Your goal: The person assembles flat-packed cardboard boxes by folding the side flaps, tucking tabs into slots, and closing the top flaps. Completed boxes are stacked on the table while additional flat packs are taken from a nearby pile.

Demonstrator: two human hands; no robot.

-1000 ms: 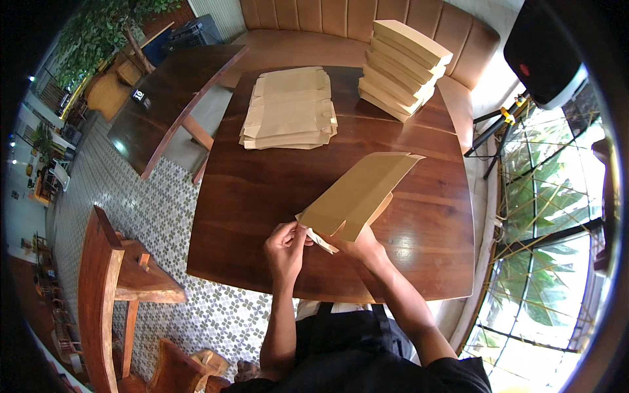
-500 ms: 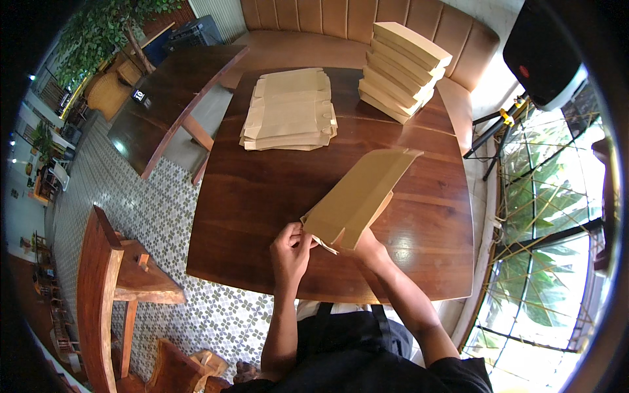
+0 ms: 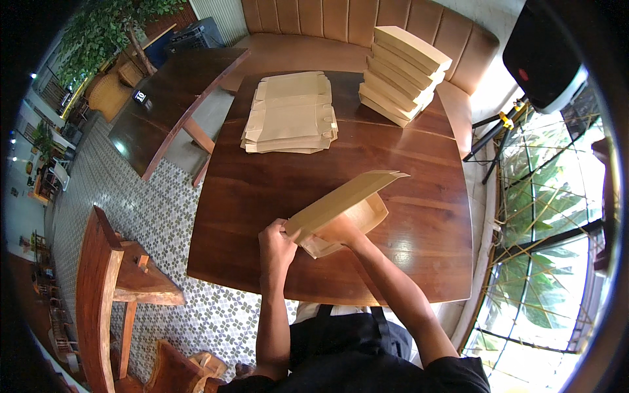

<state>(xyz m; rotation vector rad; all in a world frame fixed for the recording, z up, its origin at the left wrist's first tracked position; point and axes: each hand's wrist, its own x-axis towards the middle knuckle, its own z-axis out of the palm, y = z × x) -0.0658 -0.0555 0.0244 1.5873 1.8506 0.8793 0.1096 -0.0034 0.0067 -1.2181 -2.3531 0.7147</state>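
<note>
A brown cardboard box (image 3: pixel 346 198), partly folded, is held tilted above the near middle of the table, its lid flap raised and slanting to the upper right. At the box's left corner my left hand (image 3: pixel 277 243) is closed, pinching the cardboard edge. My right hand (image 3: pixel 339 230) reaches into the open side, between the raised lid and the tray part; its fingers are hidden by the lid and the cardboard. Farther off on the table lies a pile of flat cardboard blanks (image 3: pixel 291 111). A leaning stack of folded boxes (image 3: pixel 403 75) stands at the far right.
The dark wooden table (image 3: pixel 242 209) has a curved near edge in front of me. A tan bench seat (image 3: pixel 314 49) runs behind it. Another wooden table (image 3: pixel 170 98) and a wooden chair (image 3: pixel 98 281) stand to the left; a window grid (image 3: pixel 537 262) is on the right.
The box has come lower and tipped, so its inside now shows under the lid. My left hand has shifted slightly left, and my right hand has moved left and up into the box.
</note>
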